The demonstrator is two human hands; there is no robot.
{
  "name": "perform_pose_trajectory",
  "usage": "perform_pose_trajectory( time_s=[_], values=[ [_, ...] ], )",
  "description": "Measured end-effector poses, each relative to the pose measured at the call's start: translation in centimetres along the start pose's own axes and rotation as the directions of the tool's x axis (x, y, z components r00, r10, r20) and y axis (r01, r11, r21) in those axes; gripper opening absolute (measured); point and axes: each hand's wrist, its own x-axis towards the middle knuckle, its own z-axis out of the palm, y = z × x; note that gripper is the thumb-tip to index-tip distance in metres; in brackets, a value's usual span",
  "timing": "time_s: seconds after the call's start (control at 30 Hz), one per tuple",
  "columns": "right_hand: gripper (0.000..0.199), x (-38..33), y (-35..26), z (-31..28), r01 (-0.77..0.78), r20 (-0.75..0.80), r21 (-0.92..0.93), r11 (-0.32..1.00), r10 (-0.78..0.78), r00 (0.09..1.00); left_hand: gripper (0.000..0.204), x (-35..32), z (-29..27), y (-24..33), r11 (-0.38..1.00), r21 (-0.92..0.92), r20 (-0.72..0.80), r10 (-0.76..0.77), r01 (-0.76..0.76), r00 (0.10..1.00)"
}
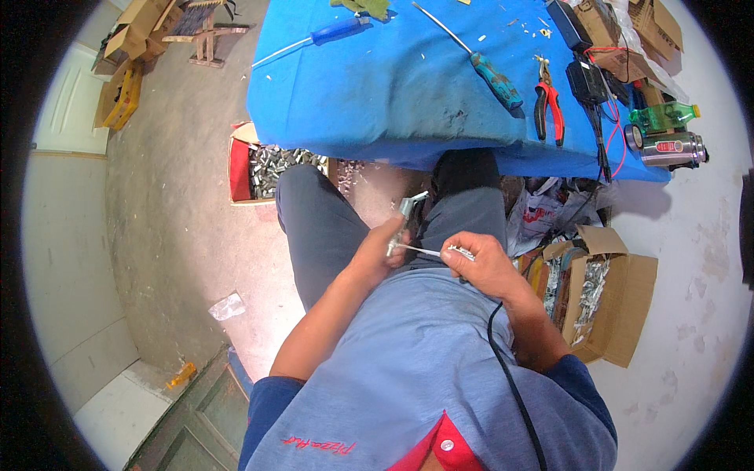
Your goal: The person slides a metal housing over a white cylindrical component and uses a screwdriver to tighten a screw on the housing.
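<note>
Over my lap, my left hand [380,250] is closed around a small silver metal part [408,206], which juts out past the fingers. Facing it from the right, my right hand [485,265] grips a thin-shafted tool [420,250], much like a slim screwdriver. Its shaft points left and its tip meets the metal by my left fingers. Something whitish or silvery shows at the right fingers; whether it is the tool's handle or small parts, I cannot tell.
Ahead, a blue-covered table [353,102] holds a blue screwdriver [338,31], a teal-handled screwdriver [496,80], red-handled pliers [548,110], and a steel flask [674,149]. A box of metal pieces [242,174] sits beneath its left side; a cardboard box [628,306] stands right.
</note>
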Motion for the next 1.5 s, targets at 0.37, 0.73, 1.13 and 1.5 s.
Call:
perform_pose_trajectory(
  time_s=[0.37, 0.73, 1.13, 1.5],
  values=[
    [0.014, 1.9, 1.3, -1.0, 0.1, 0.156, -0.218, 0.971, -0.067, 0.985, 0.037, 0.2, -0.6, 0.2, 0.997, -0.058, 0.048, 0.061, -0.059, 0.997],
    [0.024, 3.0, -0.7, 0.9, 0.191, 0.207, -0.299, 0.935, -0.131, 0.969, 0.043, 1.2, -1.8, 0.2, 0.997, -0.013, 0.209, 0.072, -0.071, 0.975],
    [0.027, 2.4, -0.1, 4.3, 0.129, 0.196, -0.296, 0.946, -0.072, 0.978, 0.043, 1.0, -0.2, 0.3, 0.918, 0.252, -0.044, 0.326, -0.306, 0.944],
    [0.037, 6.9, 2.9, 0.8, -0.086, -0.023, 0.674, 0.734, 0.136, 0.99, 0.045, 0.3, 0.6, -0.5, 0.796, 0.462, 0.175, 0.351, -0.391, 0.92]
  ],
)
